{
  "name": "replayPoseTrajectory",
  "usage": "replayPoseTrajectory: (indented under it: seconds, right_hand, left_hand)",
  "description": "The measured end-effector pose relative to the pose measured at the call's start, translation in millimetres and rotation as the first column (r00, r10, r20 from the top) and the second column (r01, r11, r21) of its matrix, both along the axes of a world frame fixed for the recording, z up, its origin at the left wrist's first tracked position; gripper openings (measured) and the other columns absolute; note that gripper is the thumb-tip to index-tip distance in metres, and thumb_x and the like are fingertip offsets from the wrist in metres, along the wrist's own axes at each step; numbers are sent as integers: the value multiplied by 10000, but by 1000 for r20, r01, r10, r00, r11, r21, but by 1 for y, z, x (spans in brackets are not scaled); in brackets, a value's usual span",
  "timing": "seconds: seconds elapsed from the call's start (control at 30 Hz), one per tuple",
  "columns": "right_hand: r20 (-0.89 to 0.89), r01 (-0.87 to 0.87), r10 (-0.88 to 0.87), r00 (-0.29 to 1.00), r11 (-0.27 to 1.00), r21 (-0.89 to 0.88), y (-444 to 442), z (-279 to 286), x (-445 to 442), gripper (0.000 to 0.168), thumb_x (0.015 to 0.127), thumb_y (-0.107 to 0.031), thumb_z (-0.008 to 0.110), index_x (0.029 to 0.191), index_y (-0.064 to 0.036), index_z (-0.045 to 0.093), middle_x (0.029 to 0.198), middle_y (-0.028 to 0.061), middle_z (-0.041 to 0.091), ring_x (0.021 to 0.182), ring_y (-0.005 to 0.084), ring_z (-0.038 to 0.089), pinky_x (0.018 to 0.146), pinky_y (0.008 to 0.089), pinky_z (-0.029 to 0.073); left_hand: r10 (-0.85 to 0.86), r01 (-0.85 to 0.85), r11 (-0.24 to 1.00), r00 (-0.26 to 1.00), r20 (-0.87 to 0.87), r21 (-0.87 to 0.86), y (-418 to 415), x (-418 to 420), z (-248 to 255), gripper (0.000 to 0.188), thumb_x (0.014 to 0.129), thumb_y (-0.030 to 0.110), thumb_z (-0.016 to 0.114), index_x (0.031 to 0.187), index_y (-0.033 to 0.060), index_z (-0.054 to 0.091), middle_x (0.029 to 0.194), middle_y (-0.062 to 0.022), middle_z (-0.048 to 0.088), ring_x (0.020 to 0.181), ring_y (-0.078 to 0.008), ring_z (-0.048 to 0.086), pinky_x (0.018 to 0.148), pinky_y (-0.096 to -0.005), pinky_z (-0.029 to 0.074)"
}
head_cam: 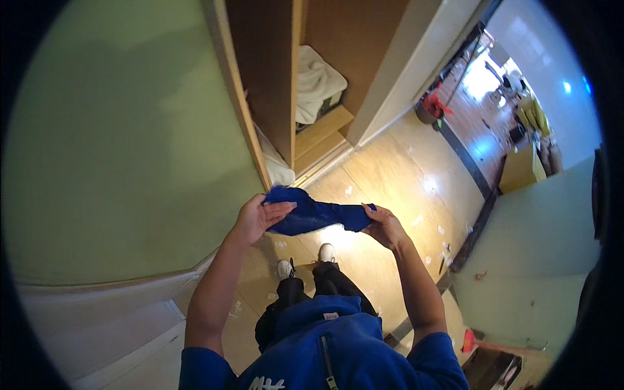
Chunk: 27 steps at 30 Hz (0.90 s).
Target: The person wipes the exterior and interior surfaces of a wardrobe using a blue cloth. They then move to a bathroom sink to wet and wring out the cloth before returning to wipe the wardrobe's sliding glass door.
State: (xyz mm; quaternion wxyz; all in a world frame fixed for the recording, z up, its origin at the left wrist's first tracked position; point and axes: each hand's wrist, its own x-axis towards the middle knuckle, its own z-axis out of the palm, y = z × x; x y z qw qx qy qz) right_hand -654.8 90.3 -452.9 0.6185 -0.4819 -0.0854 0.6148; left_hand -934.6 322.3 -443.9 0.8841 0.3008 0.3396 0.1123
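A blue cloth (312, 214) is stretched roughly level between my two hands, above the floor and in front of my feet. At its left end, my left hand (263, 217) holds the bunched, wider part, with the fingers lying over the fabric. My right hand (382, 225) pinches the narrower right end between thumb and fingers. The underside of the cloth and some fingertips are hidden.
Ahead stands a wooden cabinet with white cloth (317, 80) on a low shelf. A green wall (122, 146) rises at the left. Small white scraps lie on the tiled floor (390, 170). At the right are a doorway, a bin (429, 109) and a red broom (469, 340).
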Motion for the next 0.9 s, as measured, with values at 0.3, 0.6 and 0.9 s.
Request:
replayPoseTrajectory:
  seconds: [0.3,0.6,0.9]
  right_hand:
    - [280,168,-285,917,911,376,-64,50,34,356,1021,-309,525,1085,19,650,1061,123,684,990,209,643,937,385,484]
    - [116,274,-349,930,869,413,-35,43,85,423,1005,-370,507,1253,-35,582,1263,132,628,1192,260,581,1084,449,398]
    - [90,299,-345,934,894,333,-16,50,118,465,1016,-416,494,1197,1,593,1126,127,668,1043,258,630,976,412,466]
  left_hand:
    - [-262,199,806,964,36,557,-11,31,62,208,964,22,564,1168,-3,597,1120,-72,667,1066,-151,632,971,-308,495]
    - [-87,35,852,993,75,522,-7,84,57,79,989,84,590,1040,24,597,989,-60,668,917,-129,662,856,-290,555]
    - [-21,25,813,1000,-14,582,-3,112,43,127,979,155,635,1010,33,620,883,-21,661,814,-83,638,780,-238,541]
